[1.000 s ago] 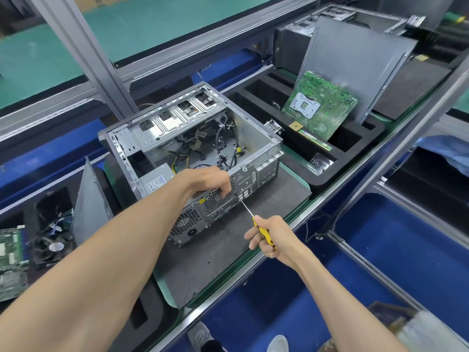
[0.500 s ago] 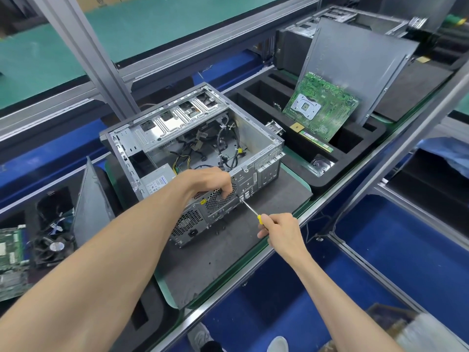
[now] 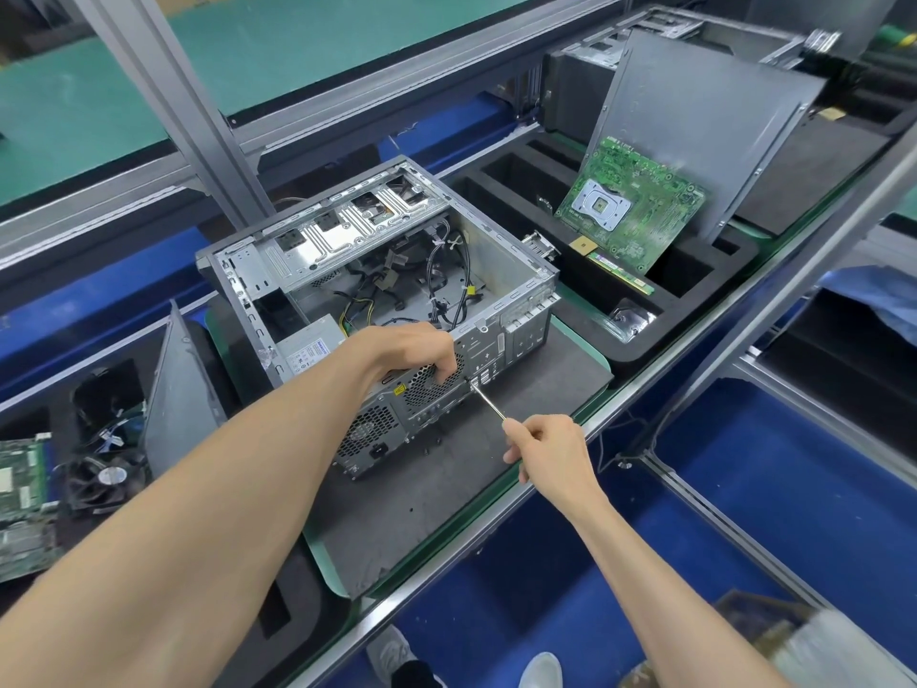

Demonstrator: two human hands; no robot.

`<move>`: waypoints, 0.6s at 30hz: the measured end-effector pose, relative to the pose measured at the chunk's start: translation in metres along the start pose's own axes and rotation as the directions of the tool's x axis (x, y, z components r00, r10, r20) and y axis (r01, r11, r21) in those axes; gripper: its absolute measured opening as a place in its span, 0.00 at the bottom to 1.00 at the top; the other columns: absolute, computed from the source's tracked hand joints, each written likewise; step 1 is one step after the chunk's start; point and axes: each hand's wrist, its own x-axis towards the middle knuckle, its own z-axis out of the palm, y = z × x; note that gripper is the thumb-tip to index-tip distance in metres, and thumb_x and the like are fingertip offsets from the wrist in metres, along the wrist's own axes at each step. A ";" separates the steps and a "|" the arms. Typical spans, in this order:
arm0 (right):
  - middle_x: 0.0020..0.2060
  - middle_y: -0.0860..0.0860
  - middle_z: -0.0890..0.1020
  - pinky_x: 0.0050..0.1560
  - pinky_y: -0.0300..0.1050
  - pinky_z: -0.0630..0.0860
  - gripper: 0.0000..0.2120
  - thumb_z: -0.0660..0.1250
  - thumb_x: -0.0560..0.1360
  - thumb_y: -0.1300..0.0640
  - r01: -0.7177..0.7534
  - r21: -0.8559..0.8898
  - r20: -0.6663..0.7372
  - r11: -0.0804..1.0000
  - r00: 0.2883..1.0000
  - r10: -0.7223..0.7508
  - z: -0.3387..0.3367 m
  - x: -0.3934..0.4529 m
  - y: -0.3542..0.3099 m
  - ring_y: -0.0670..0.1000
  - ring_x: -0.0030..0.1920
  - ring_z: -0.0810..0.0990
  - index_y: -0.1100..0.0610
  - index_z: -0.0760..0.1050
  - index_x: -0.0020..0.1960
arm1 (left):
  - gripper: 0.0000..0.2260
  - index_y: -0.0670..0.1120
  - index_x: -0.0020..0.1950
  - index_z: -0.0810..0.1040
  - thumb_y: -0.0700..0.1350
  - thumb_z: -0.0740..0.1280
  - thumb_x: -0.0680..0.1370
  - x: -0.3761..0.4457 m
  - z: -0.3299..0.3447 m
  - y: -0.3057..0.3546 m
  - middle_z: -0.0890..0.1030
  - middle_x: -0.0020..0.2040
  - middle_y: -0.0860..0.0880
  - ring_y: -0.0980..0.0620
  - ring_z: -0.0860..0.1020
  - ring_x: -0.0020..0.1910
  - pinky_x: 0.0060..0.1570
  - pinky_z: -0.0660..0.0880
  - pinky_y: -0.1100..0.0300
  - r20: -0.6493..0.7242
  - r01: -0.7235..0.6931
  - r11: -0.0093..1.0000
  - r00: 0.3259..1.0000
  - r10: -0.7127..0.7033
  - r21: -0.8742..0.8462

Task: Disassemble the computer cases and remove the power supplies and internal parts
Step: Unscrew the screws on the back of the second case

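Grey matting [image 3: 412, 494] carries the open computer case [image 3: 382, 285], left hand [image 3: 412, 352] still gripping its rear edge, while the right hand [image 3: 543, 446], at four o'clock, has closed over the screwdriver [image 3: 489, 403], hiding its yellow handle.

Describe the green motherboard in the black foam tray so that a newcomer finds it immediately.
Find the open grey metal computer case on the dark mat. Right of it lies a black foam tray. The green motherboard stands tilted in it, leaning against a grey metal panel; its silver square socket sets it apart.
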 end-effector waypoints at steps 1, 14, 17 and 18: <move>0.31 0.52 0.84 0.29 0.37 0.74 0.15 0.71 0.78 0.51 0.005 0.002 -0.013 1.000 1.000 -0.005 0.000 -0.001 0.001 0.47 0.22 0.77 0.61 0.78 0.40 | 0.15 0.45 0.41 0.67 0.47 0.68 0.59 0.000 0.000 0.000 0.67 0.46 0.44 0.46 0.65 0.43 0.42 0.63 0.50 0.000 -0.002 1.000 1.000 0.002 0.001; 0.37 0.52 0.83 0.30 0.39 0.72 0.10 0.74 0.76 0.53 -0.008 0.020 0.003 1.000 1.000 0.008 0.001 -0.001 0.002 0.48 0.27 0.78 0.55 0.73 0.46 | 0.11 0.45 0.38 0.68 0.45 0.68 0.63 -0.001 0.000 0.000 0.69 0.44 0.45 0.48 0.66 0.39 0.39 0.64 0.53 -0.006 -0.022 1.000 1.000 0.022 0.017; 0.38 0.50 0.84 0.33 0.38 0.70 0.11 0.74 0.75 0.50 -0.004 0.006 0.013 1.000 1.000 0.004 0.003 0.000 0.001 0.45 0.33 0.79 0.53 0.74 0.49 | 0.11 0.44 0.39 0.69 0.46 0.68 0.63 0.000 0.000 0.001 0.68 0.41 0.47 0.50 0.66 0.36 0.37 0.63 0.54 -0.008 -0.015 1.000 1.000 0.015 0.022; 0.35 0.51 0.85 0.32 0.38 0.71 0.09 0.70 0.78 0.49 -0.006 0.043 0.036 0.999 0.999 0.005 0.003 0.000 0.000 0.43 0.29 0.78 0.54 0.76 0.49 | 0.11 0.44 0.41 0.71 0.46 0.68 0.63 -0.001 -0.001 0.001 0.68 0.41 0.48 0.51 0.65 0.35 0.36 0.63 0.55 -0.002 -0.008 1.000 1.000 0.008 0.021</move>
